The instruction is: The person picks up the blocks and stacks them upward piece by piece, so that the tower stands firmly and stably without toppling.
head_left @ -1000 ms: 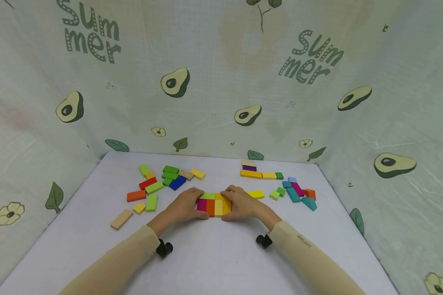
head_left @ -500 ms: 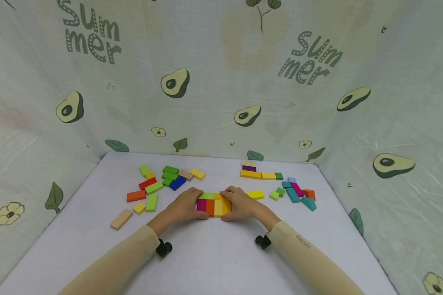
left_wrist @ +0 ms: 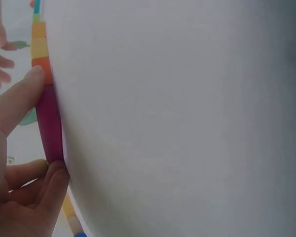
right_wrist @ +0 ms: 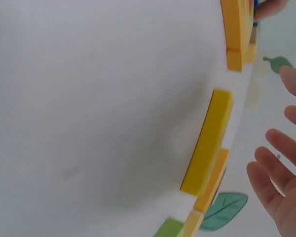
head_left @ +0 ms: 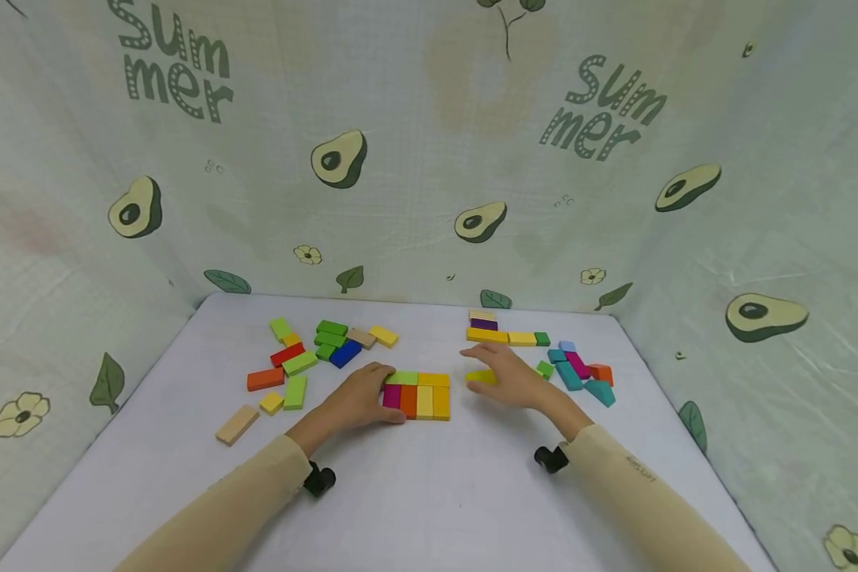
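Observation:
A flat rectangle of wooden blocks lies mid-table: light green (head_left: pixel 403 377), magenta (head_left: pixel 392 396), orange (head_left: pixel 408 403) and several yellow ones (head_left: pixel 441 403). My left hand (head_left: pixel 361 397) holds its left end, thumb at the near side and fingers round the far corner. In the left wrist view, that thumb touches the orange block and the curled fingers meet the end of the magenta block (left_wrist: pixel 50 123). My right hand (head_left: pixel 511 377) hovers over a loose yellow block (head_left: pixel 481 376), fingers spread and apart from it in the right wrist view, holding nothing.
Loose blocks lie at the left, among them a red-orange block (head_left: pixel 265 380), a blue block (head_left: pixel 345 353) and a tan block (head_left: pixel 237 426). On the right are teal blocks (head_left: pixel 568 376). A purple block (head_left: pixel 483 324) and a long yellow block (head_left: pixel 487 336) lie farther back.
My right hand has let go of the rectangle's right end and moved right, over the loose yellow block. My left hand stays where it was.

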The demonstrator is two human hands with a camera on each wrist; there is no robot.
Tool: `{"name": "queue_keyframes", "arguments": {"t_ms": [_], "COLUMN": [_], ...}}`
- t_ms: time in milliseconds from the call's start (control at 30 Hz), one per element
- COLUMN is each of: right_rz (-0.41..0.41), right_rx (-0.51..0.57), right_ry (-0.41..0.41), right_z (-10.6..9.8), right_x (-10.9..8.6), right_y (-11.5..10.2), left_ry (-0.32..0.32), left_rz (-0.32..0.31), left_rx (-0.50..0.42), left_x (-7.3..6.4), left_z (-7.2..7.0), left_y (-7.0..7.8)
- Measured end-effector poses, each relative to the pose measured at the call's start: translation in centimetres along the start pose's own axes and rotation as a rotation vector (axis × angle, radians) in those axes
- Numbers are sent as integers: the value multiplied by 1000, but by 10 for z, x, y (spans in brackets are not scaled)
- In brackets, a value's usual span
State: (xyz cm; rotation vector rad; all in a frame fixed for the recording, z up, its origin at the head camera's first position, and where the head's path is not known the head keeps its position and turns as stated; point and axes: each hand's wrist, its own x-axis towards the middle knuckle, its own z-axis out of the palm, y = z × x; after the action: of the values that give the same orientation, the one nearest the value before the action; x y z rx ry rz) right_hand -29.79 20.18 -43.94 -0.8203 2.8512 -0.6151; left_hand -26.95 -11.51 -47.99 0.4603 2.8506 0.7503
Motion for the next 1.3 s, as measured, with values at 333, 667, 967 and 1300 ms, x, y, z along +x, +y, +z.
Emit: {"name": "queue_keyframes", "arguments": {"t_ms": [333, 667, 967, 1300], "right_rz": [103, 202, 199, 253], "right_rx": [-64, -108, -226, -193], "right_ry": [87, 87, 65, 85], "right_z": [-33, -36, -26, -23], "right_x": [3, 21, 30, 27], "right_y": [81, 116, 122, 117], "left_ry": [7, 18, 4, 10], "left_rz": [11, 15, 9, 16], "left_rx": [4, 6, 14, 5], "left_x": [0, -1, -1, 0], "left_z": [0, -1, -1, 0], "left_y": [1, 1, 1, 0]}}
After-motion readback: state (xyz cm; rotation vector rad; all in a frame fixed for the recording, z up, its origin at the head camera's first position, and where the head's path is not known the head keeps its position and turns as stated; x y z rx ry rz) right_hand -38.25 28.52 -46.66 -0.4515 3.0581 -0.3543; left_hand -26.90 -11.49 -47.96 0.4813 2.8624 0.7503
